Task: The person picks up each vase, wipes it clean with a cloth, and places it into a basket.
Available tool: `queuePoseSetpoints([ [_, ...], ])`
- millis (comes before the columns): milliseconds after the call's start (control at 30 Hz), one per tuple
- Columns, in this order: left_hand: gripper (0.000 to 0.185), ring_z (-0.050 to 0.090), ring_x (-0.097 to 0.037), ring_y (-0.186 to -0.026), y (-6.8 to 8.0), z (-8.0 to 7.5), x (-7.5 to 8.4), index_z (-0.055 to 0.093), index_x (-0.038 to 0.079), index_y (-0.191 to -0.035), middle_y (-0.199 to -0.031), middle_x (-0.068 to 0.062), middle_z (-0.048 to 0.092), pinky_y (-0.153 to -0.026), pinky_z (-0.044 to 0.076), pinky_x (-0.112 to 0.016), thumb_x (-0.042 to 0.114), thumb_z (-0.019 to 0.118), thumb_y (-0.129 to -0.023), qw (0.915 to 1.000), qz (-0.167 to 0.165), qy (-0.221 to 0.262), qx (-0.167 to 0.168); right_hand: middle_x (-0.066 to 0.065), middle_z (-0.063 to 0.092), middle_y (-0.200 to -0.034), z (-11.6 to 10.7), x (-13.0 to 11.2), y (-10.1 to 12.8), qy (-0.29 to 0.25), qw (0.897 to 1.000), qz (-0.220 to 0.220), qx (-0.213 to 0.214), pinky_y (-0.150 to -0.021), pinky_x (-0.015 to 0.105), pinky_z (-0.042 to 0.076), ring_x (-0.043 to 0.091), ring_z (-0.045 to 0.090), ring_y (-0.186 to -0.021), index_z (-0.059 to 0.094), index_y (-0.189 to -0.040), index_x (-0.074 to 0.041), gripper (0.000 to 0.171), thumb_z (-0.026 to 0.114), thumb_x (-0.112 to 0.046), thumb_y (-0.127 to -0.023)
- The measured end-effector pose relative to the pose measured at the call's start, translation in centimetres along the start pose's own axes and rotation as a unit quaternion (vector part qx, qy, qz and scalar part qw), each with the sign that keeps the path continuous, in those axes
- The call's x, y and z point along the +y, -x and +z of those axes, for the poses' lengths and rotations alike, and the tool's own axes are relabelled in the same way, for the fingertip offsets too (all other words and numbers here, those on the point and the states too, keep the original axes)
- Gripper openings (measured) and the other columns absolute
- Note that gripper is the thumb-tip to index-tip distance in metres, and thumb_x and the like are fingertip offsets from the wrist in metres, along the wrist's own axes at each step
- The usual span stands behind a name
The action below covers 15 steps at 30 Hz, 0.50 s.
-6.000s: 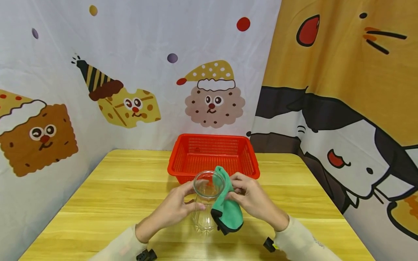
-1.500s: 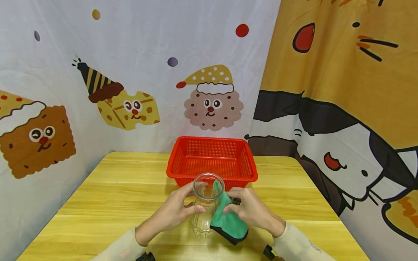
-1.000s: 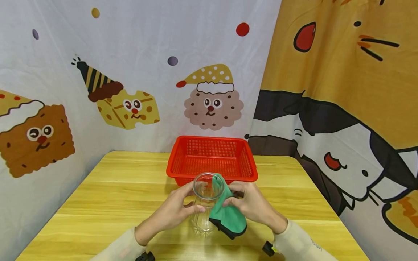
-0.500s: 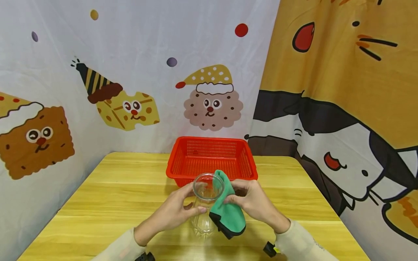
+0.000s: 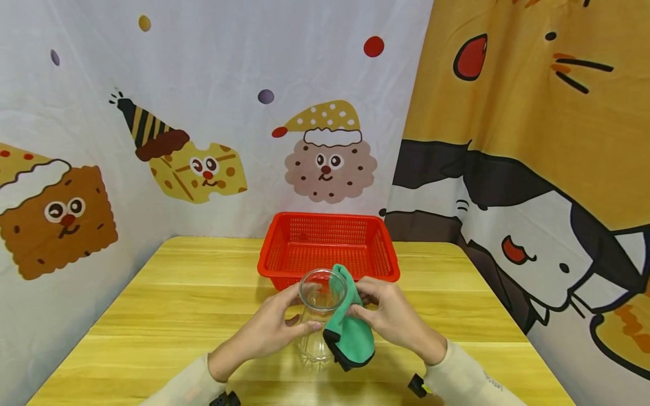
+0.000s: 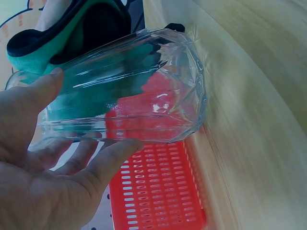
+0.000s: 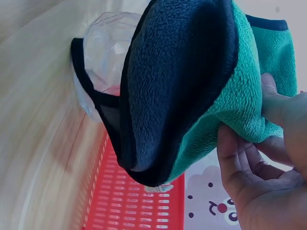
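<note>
A clear glass jar [image 5: 312, 345], with a wide open mouth and faceted sides, stands upright in the middle of the table. My left hand [image 5: 271, 328] grips it from the left, thumb in front and fingers behind. On the opposite side my right hand [image 5: 396, 317] pinches a green cloth [image 5: 358, 339] with black edging. The cloth's upper end lies at the jar's rim and the rest hangs along its right side. In the right wrist view the dark grey underside of the cloth [image 7: 168, 81] shows, hiding part of the jar [image 7: 112, 52].
A red plastic basket [image 5: 330, 228] with slotted walls stands right behind the jar, nothing visible inside it. The wood-grain table [image 5: 203, 293] reaches back to a printed cloth backdrop [image 5: 213, 67].
The cloth has slid up along the jar's right side since 1.5 seconds ago, its lower end shifting left, and my right hand rose with it. The left hand's hold looks the same.
</note>
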<state>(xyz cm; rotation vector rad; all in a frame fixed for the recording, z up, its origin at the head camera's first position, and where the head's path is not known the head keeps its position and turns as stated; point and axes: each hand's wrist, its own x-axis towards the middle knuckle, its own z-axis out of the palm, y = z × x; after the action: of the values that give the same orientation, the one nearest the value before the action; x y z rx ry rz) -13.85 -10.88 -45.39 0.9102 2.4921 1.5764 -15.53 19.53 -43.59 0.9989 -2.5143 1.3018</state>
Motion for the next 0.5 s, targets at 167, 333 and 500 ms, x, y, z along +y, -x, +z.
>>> queuePoseSetpoints([
  [167, 0.068, 0.067, -0.051, -0.151, 0.01, 0.04, -0.06, 0.058, 0.017, -0.167, -0.163, -0.014, 0.070, -0.110, 0.071, -0.052, 0.033, 0.088, -0.108, 1.0000, -0.001, -0.002, 0.002, -0.004, 0.079, -0.107, 0.22, 0.13, -0.02, 0.043, 0.999, -0.026, 0.001, -0.080, 0.028, 0.073, 0.001, 0.074, -0.091, 0.086, -0.121, -0.015, 0.023, 0.093, -0.008, -0.100],
  [333, 0.067, 0.068, -0.050, -0.151, -0.01, 0.05, -0.09, 0.059, 0.016, -0.166, -0.161, -0.014, 0.072, -0.110, 0.071, -0.053, 0.035, 0.088, -0.108, 0.9999, 0.000, -0.010, 0.005, -0.004, 0.078, -0.106, 0.29, 0.23, -0.10, 0.070, 0.996, -0.048, -0.003, -0.077, 0.024, 0.070, -0.001, 0.071, -0.089, 0.086, -0.118, -0.013, 0.019, 0.092, -0.009, -0.101],
  [500, 0.068, 0.068, -0.051, -0.150, -0.04, 0.05, -0.12, 0.059, 0.016, -0.166, -0.161, -0.013, 0.072, -0.110, 0.071, -0.054, 0.035, 0.088, -0.108, 0.9999, 0.003, -0.013, 0.005, -0.003, 0.077, -0.103, 0.28, 0.14, -0.16, 0.088, 0.994, -0.059, -0.013, -0.074, 0.023, 0.069, -0.002, 0.069, -0.087, 0.086, -0.115, -0.011, 0.017, 0.092, -0.008, -0.101],
])
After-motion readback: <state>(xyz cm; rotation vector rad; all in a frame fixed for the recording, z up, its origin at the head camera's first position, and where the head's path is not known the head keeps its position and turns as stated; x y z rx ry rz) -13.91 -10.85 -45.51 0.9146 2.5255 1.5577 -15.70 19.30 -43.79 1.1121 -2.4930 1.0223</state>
